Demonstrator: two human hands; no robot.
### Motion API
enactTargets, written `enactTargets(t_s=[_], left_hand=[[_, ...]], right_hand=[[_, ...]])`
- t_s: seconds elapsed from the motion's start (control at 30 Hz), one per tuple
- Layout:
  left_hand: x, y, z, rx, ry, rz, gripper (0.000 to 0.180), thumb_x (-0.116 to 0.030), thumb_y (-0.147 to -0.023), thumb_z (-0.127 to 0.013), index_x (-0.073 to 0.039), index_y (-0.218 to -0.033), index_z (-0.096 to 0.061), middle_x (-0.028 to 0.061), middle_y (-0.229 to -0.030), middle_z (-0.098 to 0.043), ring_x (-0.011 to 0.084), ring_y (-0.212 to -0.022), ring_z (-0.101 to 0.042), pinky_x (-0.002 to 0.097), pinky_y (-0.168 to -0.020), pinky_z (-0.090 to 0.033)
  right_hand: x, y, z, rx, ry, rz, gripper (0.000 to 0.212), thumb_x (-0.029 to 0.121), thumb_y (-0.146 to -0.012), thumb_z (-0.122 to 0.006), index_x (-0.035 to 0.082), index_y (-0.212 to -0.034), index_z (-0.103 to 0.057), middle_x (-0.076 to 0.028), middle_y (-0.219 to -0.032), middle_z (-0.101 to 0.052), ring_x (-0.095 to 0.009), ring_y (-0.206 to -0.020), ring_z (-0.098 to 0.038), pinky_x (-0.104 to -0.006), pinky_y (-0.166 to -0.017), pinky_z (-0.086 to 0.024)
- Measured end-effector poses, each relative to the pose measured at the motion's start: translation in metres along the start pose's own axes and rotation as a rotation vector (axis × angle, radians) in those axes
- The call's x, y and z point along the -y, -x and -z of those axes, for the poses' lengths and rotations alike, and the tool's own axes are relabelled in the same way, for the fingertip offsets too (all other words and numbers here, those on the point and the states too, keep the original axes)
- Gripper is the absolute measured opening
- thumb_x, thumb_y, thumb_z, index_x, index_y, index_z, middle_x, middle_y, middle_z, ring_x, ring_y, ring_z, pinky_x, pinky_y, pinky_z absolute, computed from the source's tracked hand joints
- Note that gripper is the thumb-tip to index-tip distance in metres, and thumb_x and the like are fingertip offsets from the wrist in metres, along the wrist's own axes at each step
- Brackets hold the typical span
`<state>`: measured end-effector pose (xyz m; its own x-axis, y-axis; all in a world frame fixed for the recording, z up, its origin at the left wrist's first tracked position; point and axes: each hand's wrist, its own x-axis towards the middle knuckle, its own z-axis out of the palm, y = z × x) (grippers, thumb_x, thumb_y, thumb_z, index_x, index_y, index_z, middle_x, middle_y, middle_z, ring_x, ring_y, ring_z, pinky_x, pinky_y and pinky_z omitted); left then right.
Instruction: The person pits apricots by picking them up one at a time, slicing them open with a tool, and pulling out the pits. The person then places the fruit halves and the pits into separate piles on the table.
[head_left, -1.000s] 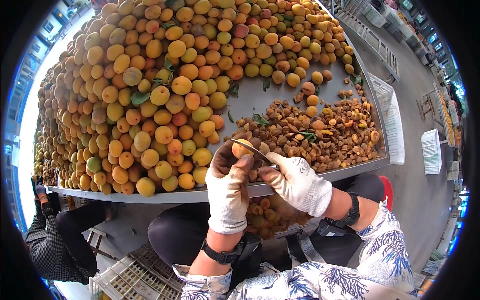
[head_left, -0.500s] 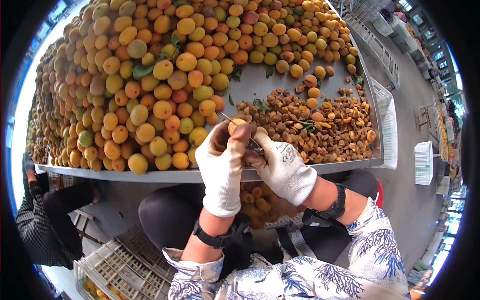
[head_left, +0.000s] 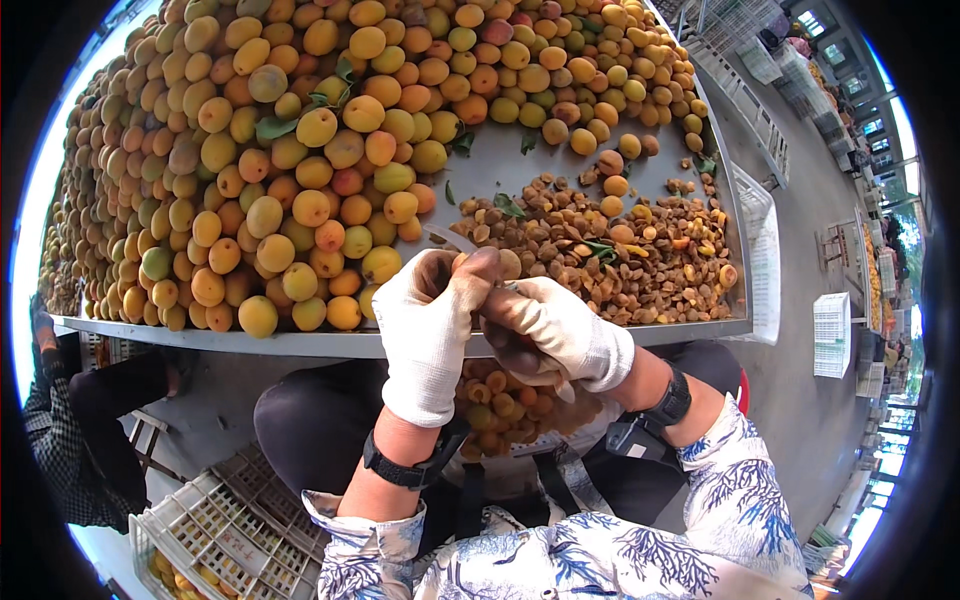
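Both my hands wear white gloves with stained fingers and meet over the front edge of the metal table (head_left: 400,346). My left hand (head_left: 432,330) is closed round an apricot (head_left: 460,261), of which only a sliver shows between thumb and fingers. My right hand (head_left: 555,328) is closed on a small knife; its pale blade (head_left: 450,237) sticks out beyond the left fingertips, and the grip is mostly hidden. The two thumbs nearly touch. Beyond them lies a heap of brown apricot stones (head_left: 640,265), with a large pile of whole apricots (head_left: 310,205) to the left.
Below the table edge, between my knees, is a container of apricots (head_left: 500,410). A white plastic crate (head_left: 230,530) stands at the lower left, another (head_left: 762,255) against the table's right side. A seated person (head_left: 85,440) is at the far left.
The apricot is now mostly covered by my left fingers. My right hand has turned, and more of the knife blade shows past the left hand. The view has shifted slightly.
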<state>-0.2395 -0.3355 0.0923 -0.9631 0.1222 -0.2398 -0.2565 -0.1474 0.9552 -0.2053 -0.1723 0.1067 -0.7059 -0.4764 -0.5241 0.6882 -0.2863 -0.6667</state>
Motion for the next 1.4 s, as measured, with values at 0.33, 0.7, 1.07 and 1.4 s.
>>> enactTargets(t_s=[0.33, 0.7, 1.07, 1.4], left_hand=[[0.015, -0.001, -0.007, -0.118, 0.297, 0.034, 0.035, -0.023, -0.094, -0.069, 0.006, -0.113, -0.064, 0.0058, -0.105, -0.068, 0.0103, -0.090, -0.062, 0.0245, -0.083, -0.049], [0.019, -0.005, -0.003, -0.120, 0.367, -0.037, 0.033, -0.026, -0.101, -0.058, 0.005, -0.112, -0.063, 0.0045, -0.095, -0.066, 0.0106, -0.082, -0.061, 0.0256, -0.077, -0.050], [-0.012, -0.001, 0.000, 0.024, -0.026, 0.037, 0.023, -0.008, -0.089, -0.066, 0.006, -0.107, -0.066, 0.0042, -0.093, -0.069, 0.0056, -0.076, -0.059, 0.0198, -0.068, -0.048], [-0.010, -0.006, 0.009, 0.124, 0.057, 0.144, 0.030, -0.015, -0.084, -0.078, 0.003, -0.105, -0.067, 0.0042, -0.088, -0.070, 0.0065, -0.071, -0.061, 0.0199, -0.063, -0.049]], right_hand=[[-0.035, -0.013, 0.006, -0.273, 0.211, 0.321, 0.034, 0.031, -0.105, -0.052, -0.002, -0.111, -0.058, 0.002, -0.077, -0.057, -0.005, -0.068, -0.054, -0.0216, -0.056, -0.042], [-0.030, -0.006, -0.008, -0.410, 1.068, 0.651, 0.026, 0.008, -0.101, -0.049, -0.006, -0.123, -0.053, -0.014, -0.088, -0.067, -0.024, -0.077, -0.064, -0.0320, -0.069, -0.052], [-0.012, -0.002, -0.005, -0.411, 1.238, 0.366, 0.031, 0.021, -0.100, -0.052, 0.004, -0.125, -0.052, -0.020, -0.084, -0.068, -0.041, -0.083, -0.067, -0.0424, -0.071, -0.054], [0.007, 0.010, 0.000, -0.411, 1.355, 0.420, 0.025, 0.029, -0.100, -0.055, 0.005, -0.102, -0.055, -0.018, -0.080, -0.067, -0.039, -0.074, -0.067, -0.0476, -0.064, -0.052]])
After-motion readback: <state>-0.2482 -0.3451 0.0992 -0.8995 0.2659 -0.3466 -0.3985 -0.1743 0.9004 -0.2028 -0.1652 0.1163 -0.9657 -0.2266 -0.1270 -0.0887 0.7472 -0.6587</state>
